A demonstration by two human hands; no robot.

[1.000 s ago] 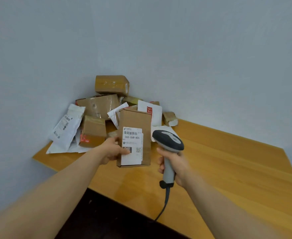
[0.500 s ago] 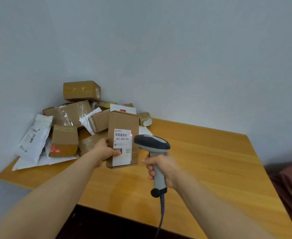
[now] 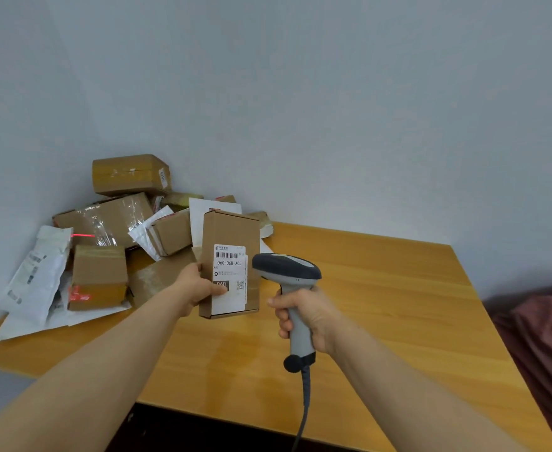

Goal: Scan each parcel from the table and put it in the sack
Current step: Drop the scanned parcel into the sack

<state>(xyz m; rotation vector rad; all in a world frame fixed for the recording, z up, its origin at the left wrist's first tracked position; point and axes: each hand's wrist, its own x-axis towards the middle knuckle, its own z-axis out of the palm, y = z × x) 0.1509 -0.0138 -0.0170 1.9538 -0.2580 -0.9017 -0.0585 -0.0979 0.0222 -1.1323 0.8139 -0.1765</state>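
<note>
My left hand (image 3: 199, 285) grips a flat brown cardboard parcel (image 3: 232, 233) upright above the table, thumb across its white shipping label (image 3: 229, 278). My right hand (image 3: 304, 313) grips the handle of a grey barcode scanner (image 3: 286, 267), whose dark head sits just right of the parcel. A red laser line (image 3: 83, 235) falls on the taped box in the pile at the back left, not on the held label. The sack is not in view.
A heap of parcels (image 3: 118, 243) fills the table's back left corner: brown boxes, white mailer bags (image 3: 36, 278) and envelopes. The wooden table (image 3: 382, 305) stands against grey walls. The scanner cable (image 3: 304, 406) hangs over the near edge. A reddish fabric (image 3: 545, 337) lies right of the table.
The view has swung right and the pile now sits further left. The parcel and scanner stay held together. The red laser has shifted from beside the label to the boxes at the back left.
</note>
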